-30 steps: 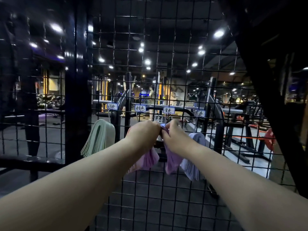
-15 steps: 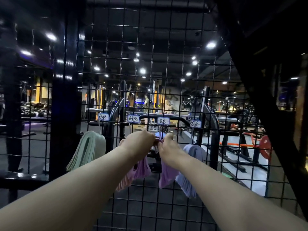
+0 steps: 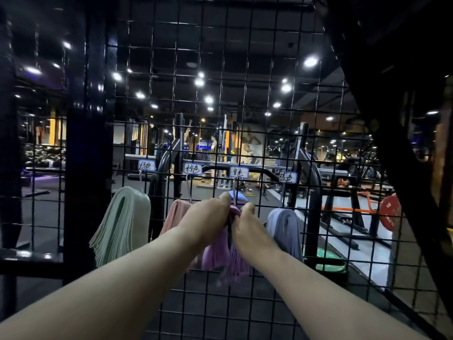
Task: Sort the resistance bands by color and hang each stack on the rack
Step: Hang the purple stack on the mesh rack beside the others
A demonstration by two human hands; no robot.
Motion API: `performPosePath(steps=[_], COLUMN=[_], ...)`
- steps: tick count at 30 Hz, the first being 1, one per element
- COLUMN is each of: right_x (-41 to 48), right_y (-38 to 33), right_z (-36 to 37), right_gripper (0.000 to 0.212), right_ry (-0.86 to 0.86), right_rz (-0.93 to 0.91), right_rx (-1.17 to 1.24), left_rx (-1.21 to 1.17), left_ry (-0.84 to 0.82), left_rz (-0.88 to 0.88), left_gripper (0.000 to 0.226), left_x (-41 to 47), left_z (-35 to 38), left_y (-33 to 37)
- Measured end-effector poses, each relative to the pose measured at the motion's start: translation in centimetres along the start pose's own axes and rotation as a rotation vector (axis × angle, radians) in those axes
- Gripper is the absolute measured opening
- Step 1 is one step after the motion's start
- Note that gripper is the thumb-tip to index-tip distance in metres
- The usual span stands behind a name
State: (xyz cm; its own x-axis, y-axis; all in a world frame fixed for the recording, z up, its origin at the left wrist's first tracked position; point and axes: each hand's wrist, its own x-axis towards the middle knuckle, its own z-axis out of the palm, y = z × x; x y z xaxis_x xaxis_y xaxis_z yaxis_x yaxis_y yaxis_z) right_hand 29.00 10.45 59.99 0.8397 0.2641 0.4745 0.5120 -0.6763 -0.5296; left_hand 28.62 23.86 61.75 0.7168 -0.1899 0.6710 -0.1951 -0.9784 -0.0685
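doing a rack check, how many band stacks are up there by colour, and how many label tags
green stack: 1
pink stack: 1
purple stack, held by both hands: 1
blue stack: 1
total stacks: 4
label tags: 4

Two bare forearms, no sleeves, no watch or bands. Left hand (image 3: 208,217) and right hand (image 3: 247,223) ungloved, ringless as seen.

Four band stacks (image 3: 122,227) hang side by side on the wire rack (image 3: 257,133), below labels (image 3: 239,172).
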Motion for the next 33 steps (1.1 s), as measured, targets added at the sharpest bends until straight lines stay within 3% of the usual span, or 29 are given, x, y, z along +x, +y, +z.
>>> performPosePath(steps=[3,6,13,17,23,29,33], right_x=[-0.8,-1.3,-0.4,-0.6,-0.5,-0.8,-1.4], right_y=[-0.1,-0.6,-0.7,-1.0,-1.0,-0.4,0.2], right_z=[-0.3,-0.5,0.1,-0.4,-0.2,0.5,0.8], right_gripper=[0.017,0.022,0.028,0.006,0.019,0.029,0.030], right_ry=[0.008,0.009,-0.026,-0.008,0.046,0.012,0.005], right_rz=[-0.072,-0.122,-0.132,-0.096,-0.122,-0.075,-0.044], right_rx=[-0.160,-0.355,-0.514,-0.403,-0.426,-0.188,0.000], left_rx=[0.002,0.001,-0.088,-0.133,-0.304,-0.377,-0.566], left_ry=[0.013,0.020,0.005,-0.096,-0.095,-0.140,-0.105], left_rz=[-0.010,-0.040,-0.097,-0.074,-0.154,-0.173,-0.206], left_gripper=[0.016,0.019,0.013,0.008,0.010,0.010,0.012], left_x=[-0.5,-1.0,-1.3,-1.7,-1.6,-2.1,-3.6], left_z=[0.5,0.9,0.4,0.2,-0.2,0.3,1.7], left_y=[-0.1,-0.3,-0.4,-0.2,0.1,0.5,1.1])
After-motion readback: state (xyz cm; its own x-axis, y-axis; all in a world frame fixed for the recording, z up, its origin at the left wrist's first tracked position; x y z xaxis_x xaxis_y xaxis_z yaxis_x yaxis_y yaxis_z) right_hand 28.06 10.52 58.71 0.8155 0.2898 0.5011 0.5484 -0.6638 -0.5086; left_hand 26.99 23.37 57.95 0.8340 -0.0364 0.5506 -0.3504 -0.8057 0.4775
